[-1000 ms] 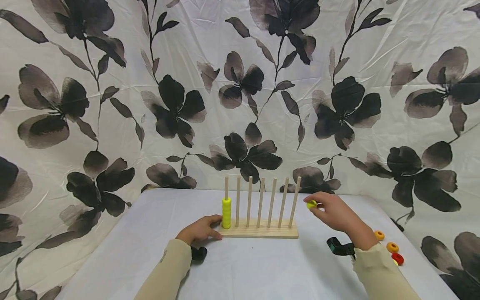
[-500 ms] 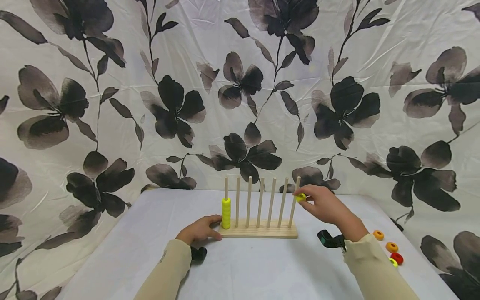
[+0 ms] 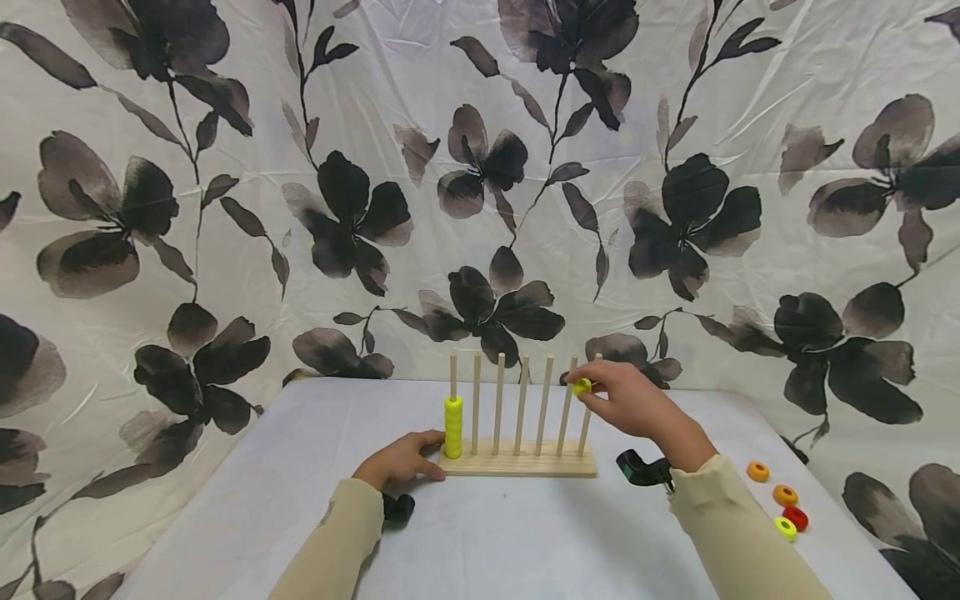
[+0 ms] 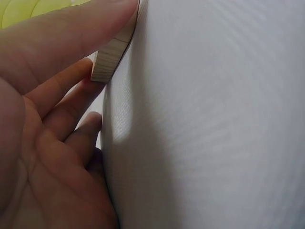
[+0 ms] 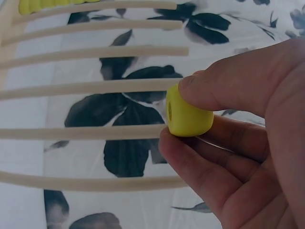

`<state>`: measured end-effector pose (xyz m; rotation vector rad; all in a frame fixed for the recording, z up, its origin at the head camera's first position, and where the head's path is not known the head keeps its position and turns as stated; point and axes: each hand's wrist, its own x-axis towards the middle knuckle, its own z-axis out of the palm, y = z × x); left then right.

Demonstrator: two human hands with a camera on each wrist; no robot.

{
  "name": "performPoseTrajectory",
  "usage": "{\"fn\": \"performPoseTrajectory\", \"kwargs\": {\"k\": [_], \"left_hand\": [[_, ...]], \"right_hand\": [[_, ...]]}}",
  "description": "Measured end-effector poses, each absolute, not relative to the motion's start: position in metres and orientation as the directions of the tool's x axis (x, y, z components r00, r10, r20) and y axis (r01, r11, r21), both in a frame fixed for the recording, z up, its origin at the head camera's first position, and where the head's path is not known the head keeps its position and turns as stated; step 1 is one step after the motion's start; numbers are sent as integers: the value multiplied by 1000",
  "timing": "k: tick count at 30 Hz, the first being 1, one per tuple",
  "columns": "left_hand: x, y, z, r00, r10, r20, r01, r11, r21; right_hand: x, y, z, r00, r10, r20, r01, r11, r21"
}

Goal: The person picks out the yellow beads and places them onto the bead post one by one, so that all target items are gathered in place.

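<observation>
A wooden peg stand with several upright pegs stands on the white table. Yellow beads are stacked on its leftmost peg. My left hand holds the left end of the base; in the left wrist view the thumb and fingers lie around the corner of the wooden base. Between thumb and fingers, my right hand pinches a yellow bead near the tops of the right-hand pegs. The hole of this bead faces the pegs in the right wrist view. Part of the rightmost peg is hidden behind the right hand.
Loose beads lie on the table at the right: two orange beads, a red bead and a yellow bead. A floral cloth hangs behind the table.
My right hand has moved left with the yellow bead, from right of the stand to the tops of the right-hand pegs. The left hand has stayed at the base.
</observation>
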<state>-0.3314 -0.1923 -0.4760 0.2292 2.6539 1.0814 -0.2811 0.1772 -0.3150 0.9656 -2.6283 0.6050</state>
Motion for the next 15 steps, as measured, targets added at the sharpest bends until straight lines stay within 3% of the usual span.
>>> {"fn": "performPoseTrajectory", "kwargs": {"k": [15], "left_hand": [[-334,-192,-476,-953,235,-193,37,717,696]], "right_hand": [[-287,151,-304,-716,-576,395,-693,654,-303]]}}
